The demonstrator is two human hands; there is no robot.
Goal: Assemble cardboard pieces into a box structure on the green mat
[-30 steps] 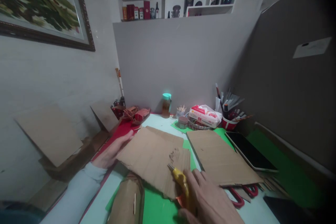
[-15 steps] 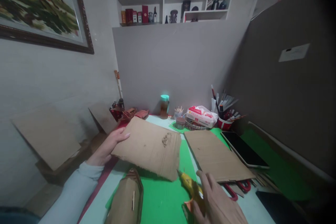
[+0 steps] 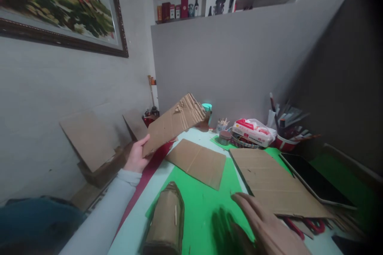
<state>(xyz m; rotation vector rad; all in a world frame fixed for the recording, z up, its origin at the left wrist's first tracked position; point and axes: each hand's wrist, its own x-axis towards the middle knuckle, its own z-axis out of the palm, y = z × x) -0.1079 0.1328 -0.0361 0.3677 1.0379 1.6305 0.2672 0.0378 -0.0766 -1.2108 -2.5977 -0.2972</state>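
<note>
A torn cardboard piece [image 3: 173,121] is raised above the table's far left part, its left end gripped by my left hand [image 3: 138,156]. My right hand [image 3: 266,227] hovers over the right side of the green sheet [image 3: 202,207], fingers apart and nothing visible between them. Between the hands a flat cardboard piece [image 3: 199,161] lies partly on the green sheet. Nearer to me stands a rounded cardboard shape [image 3: 166,221] with a small stick on it. A larger cardboard sheet [image 3: 269,183] rests beyond my right hand.
Red scissor handles [image 3: 314,225] poke out from under the large cardboard. A dark tablet [image 3: 317,177] lies at the right. Along the back are a tissue pack [image 3: 254,131], a small jar [image 3: 224,137], a lidded bottle [image 3: 207,115] and a red pen holder [image 3: 285,142].
My left hand has raised and tilted a cardboard piece, and another flat piece now shows on the table. The yellow tool by my right hand is no longer visible. The view has shifted left.
</note>
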